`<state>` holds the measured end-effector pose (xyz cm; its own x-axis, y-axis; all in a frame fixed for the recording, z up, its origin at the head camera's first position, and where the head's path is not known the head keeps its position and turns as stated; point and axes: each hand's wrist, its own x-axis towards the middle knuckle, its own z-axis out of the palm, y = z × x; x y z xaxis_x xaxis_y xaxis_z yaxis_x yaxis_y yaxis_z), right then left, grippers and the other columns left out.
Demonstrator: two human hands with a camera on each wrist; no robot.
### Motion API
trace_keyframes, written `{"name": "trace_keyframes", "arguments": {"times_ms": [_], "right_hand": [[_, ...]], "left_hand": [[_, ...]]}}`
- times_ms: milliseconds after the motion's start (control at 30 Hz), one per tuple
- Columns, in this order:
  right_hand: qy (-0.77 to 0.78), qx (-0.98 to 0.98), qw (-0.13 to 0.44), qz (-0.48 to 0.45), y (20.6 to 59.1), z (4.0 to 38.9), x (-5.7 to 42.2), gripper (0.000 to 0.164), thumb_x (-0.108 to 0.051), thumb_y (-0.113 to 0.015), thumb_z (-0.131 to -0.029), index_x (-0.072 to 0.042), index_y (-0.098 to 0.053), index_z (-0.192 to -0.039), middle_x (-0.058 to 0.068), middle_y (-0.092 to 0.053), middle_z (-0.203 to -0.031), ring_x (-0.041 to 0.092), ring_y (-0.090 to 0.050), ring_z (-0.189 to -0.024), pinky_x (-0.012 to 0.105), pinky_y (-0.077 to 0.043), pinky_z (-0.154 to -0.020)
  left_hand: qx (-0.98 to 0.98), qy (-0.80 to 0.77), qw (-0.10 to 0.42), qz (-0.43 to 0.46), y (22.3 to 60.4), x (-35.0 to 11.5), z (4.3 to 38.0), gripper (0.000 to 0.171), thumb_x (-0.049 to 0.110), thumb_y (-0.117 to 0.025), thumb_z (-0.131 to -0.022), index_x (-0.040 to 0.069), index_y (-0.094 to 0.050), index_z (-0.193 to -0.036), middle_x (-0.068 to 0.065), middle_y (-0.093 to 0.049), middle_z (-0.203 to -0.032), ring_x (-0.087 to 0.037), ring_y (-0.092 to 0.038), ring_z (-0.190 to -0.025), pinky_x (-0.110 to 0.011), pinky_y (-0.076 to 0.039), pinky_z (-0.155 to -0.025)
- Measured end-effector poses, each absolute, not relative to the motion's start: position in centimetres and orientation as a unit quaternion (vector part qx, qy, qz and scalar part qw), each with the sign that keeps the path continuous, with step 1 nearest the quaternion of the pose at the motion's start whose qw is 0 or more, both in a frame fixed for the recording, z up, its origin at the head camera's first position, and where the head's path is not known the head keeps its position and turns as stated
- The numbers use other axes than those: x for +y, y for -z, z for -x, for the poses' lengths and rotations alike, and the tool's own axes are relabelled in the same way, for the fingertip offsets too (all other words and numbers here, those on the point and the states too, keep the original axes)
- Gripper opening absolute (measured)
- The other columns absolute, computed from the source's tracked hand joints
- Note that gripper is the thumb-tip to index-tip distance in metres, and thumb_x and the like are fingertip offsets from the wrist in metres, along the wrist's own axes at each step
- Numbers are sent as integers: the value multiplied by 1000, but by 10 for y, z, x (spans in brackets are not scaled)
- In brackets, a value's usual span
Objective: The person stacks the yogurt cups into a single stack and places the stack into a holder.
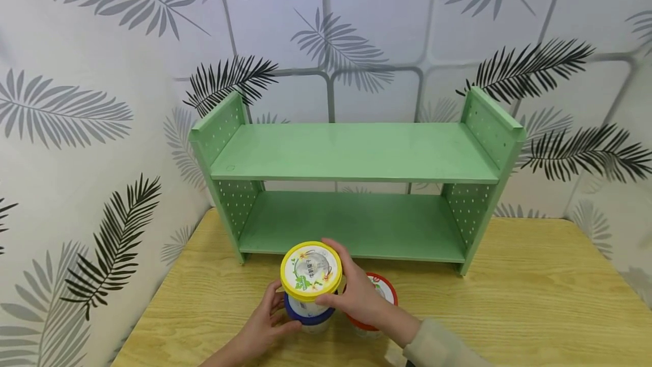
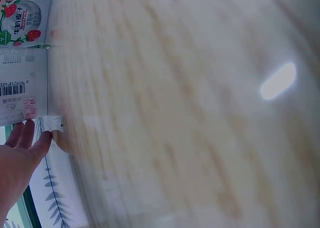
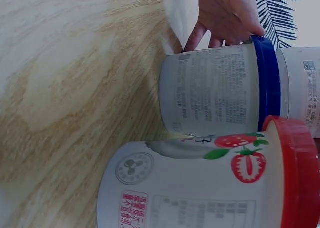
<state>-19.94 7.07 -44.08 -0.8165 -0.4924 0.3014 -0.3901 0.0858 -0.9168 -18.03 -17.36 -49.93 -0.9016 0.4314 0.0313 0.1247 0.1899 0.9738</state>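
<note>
My right hand (image 1: 359, 290) grips a white tub with a yellow lid (image 1: 312, 271), thumb in front and fingers at the far side. The yellow-lidded tub stands upright right over a tub with a blue lid (image 3: 268, 82), which is on the table. My left hand (image 1: 264, 316) is at the left side of the blue-lidded tub, its fingertips touching the wall and lid edge. Close to the right of that tub stands a strawberry-printed tub with a red lid (image 3: 300, 173), partly hidden by my right hand in the head view.
A green two-tier shelf (image 1: 351, 152) with perforated side panels stands at the back of the wooden table (image 1: 535, 299), just beyond the tubs. Behind it is a wall (image 1: 367, 27) with a leaf pattern.
</note>
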Motion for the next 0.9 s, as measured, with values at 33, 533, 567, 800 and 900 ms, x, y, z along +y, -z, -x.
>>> {"name": "trace_keyframes", "arguments": {"times_ms": [33,533,567,800,900], "right_hand": [[605,737,44,298,441,199,70,92,-44,-75,-84,-21,-20,-153,10,-45,-141,28,-46,-127,52,-40,-100],[594,751,52,284,446,202,65,93,-44,-75,-84,-15,-20,-153,9,-47,-139,26,-50,-121,53,-40,-98],[595,751,53,282,447,202,65,94,-43,-76,-84,-15,-20,-153,8,-48,-138,25,-51,-121,53,-41,-98],[599,749,52,278,446,201,63,92,-41,-78,-82,-18,-22,-152,6,-48,-137,22,-51,-121,49,-42,-98],[597,750,52,278,445,201,63,94,-42,-78,-81,-17,-22,-152,5,-48,-138,22,-49,-124,49,-41,-101]], "left_hand": [[762,-608,126,-183,499,-174,180,77,21,-73,-89,7,-21,-144,-27,-45,-136,-44,-43,-127,-52,-44,-99],[766,-604,124,-181,500,-174,179,74,19,-72,-90,9,-22,-144,-26,-45,-136,-45,-43,-126,-53,-44,-98],[767,-603,123,-182,499,-174,179,74,19,-72,-90,9,-22,-143,-26,-45,-135,-45,-43,-126,-54,-44,-98],[767,-603,125,-182,498,-174,179,74,19,-71,-90,9,-21,-144,-26,-44,-137,-45,-42,-126,-53,-44,-98],[767,-604,127,-178,498,-174,179,74,20,-72,-90,9,-22,-144,-26,-44,-137,-45,-42,-126,-53,-44,-98]]}}
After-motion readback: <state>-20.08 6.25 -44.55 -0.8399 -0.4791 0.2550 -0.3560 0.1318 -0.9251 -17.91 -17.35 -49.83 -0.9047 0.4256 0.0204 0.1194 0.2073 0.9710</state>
